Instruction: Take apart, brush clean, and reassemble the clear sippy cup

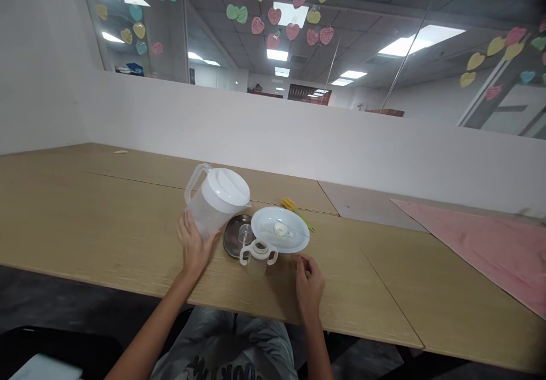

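Note:
My left hand (196, 249) grips the lower body of a translucent plastic pitcher (219, 198) with a white lid. The pitcher is tilted, its spout toward the right and its handle at upper left. Beneath the spout lies a round metal plate (230, 243) with a small clear piece (245, 234) on it. In front stands a clear cup with a white two-handled collar (259, 249). A white oval plate (261, 223) holds a small white round piece (280, 229). My right hand (310, 286) is closed just below that plate, its fingers curled; their contents are hidden.
A brush with a yellow head and green handle (305, 221) lies behind the oval plate. On the right a pink sheet (490, 243) covers part of the wooden table (106, 215). A white wall (213, 118) with windows rises behind; a small pale object (121, 152) lies far left.

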`<state>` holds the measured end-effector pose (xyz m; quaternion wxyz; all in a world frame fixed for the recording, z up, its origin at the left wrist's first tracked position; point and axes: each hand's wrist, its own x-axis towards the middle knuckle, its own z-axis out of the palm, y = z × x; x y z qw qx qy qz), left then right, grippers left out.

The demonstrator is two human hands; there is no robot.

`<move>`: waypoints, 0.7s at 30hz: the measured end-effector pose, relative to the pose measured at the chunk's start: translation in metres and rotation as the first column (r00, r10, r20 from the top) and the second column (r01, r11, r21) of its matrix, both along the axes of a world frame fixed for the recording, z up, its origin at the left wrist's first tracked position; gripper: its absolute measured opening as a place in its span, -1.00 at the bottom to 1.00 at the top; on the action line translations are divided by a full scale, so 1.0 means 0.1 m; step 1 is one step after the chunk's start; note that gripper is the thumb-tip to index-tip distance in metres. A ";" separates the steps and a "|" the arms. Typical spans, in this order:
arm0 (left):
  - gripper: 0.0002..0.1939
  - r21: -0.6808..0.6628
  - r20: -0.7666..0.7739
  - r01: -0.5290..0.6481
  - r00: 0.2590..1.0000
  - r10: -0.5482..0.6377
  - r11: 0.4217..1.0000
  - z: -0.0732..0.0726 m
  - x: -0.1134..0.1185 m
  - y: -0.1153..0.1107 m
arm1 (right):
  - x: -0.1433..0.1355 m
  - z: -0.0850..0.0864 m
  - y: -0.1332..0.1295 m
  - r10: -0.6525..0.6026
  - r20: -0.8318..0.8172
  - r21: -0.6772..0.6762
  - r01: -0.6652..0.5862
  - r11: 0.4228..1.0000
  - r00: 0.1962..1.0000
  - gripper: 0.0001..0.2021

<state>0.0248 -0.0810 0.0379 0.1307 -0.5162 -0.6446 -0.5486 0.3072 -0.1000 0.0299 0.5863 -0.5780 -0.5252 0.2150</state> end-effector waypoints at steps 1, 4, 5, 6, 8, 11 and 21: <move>-0.07 0.003 -0.056 -0.013 0.998 0.013 1.000 0.00 0.01 0.00 | 0.00 -0.01 0.00 0.001 0.001 -0.001 -0.001 1.000 1.000 -0.61; -0.15 0.013 -0.183 -0.045 0.982 0.047 0.999 -0.02 0.05 0.01 | 0.01 -0.02 0.01 -0.001 0.019 -0.010 0.001 1.000 1.000 -0.61; -0.18 0.010 -0.221 -0.046 0.974 0.047 0.999 -0.03 0.05 0.01 | 0.01 -0.02 0.02 -0.003 0.027 -0.013 0.003 1.000 1.000 -0.62; -0.22 0.006 -0.258 -0.043 0.965 0.043 0.999 -0.03 0.06 0.02 | 0.01 -0.02 0.02 -0.004 0.034 -0.017 0.005 1.000 0.999 -0.62; -0.29 -0.009 -0.322 -0.039 0.946 0.034 0.999 -0.04 0.07 0.02 | 0.01 -0.01 0.02 -0.005 0.042 -0.024 0.006 1.000 0.999 -0.62; -0.37 -0.040 -0.373 -0.040 0.928 0.023 0.998 -0.04 0.09 0.02 | 0.00 0.00 0.01 -0.009 0.046 -0.014 0.010 1.000 0.999 -0.63; -0.05 -0.016 -0.074 0.026 0.997 -0.027 1.000 -0.05 0.08 0.02 | -0.01 -0.01 0.01 0.015 0.065 -0.010 -0.015 1.000 0.998 -0.63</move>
